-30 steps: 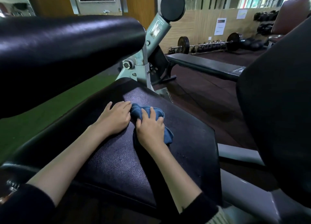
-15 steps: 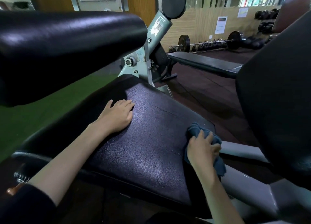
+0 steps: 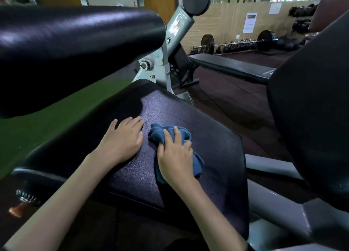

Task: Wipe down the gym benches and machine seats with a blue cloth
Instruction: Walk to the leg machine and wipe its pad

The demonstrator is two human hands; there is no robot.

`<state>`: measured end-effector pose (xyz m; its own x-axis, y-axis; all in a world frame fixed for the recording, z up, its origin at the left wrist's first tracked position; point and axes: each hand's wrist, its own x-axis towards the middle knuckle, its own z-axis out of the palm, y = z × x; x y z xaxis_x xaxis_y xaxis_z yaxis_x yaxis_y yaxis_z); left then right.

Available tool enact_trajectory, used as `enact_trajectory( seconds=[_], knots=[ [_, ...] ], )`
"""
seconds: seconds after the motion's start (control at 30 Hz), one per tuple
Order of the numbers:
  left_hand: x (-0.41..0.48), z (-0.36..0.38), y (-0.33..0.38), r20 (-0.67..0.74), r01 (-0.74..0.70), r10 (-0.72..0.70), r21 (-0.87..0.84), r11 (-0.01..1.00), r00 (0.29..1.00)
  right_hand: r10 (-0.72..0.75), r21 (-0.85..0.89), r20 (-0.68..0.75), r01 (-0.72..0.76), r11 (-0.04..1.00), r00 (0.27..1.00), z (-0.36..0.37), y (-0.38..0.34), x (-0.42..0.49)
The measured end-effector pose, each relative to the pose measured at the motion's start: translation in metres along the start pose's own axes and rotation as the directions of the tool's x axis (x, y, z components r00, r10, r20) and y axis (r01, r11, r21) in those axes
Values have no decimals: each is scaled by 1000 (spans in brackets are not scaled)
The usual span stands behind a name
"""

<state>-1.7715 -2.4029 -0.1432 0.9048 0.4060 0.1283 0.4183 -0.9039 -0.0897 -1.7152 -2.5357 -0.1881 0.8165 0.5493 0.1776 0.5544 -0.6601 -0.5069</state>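
A person's right hand (image 3: 175, 156) presses a bunched blue cloth (image 3: 160, 136) onto the black machine seat (image 3: 213, 148) at centre frame, fingers (image 3: 176, 132) spread and laid over the fabric rather than clenched around it. Just left of the cloth, the left hand (image 3: 122, 139) rests flat on the same seat, fingers extended and holding nothing. A black roller pad (image 3: 75, 48) fills the upper left, a flat bench (image 3: 230, 67) and a barbell (image 3: 236, 43) sit in the upper right.
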Motion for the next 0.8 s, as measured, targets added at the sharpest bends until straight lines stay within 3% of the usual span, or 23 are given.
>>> enact_trajectory(
  seconds=[0.23, 0.47, 0.53, 0.7, 0.8],
  knots=[
    [-21, 21, 24, -89, -125, 131, 62, 990, 987, 178, -202, -179, -213, 956, 968, -5, 106, -46],
    [-29, 19, 22, -97, -108, 113, 55, 993, 989, 448, -76, -241, -477, 876, 861, -13, 116, -69],
    [-35, 21, 19, -122, -101, 107, 52, 994, 987, 391, -56, -311, -427, 903, 867, -9, 99, -70],
    [-51, 15, 12, -230, -89, 98, 47, 995, 968, 195, -67, -293, -223, 973, 936, 6, 35, -73],
    [-60, 10, 5, -258, -69, 83, 62, 996, 963, 86, -34, -172, -94, 995, 981, 11, 6, -73]
  ],
)
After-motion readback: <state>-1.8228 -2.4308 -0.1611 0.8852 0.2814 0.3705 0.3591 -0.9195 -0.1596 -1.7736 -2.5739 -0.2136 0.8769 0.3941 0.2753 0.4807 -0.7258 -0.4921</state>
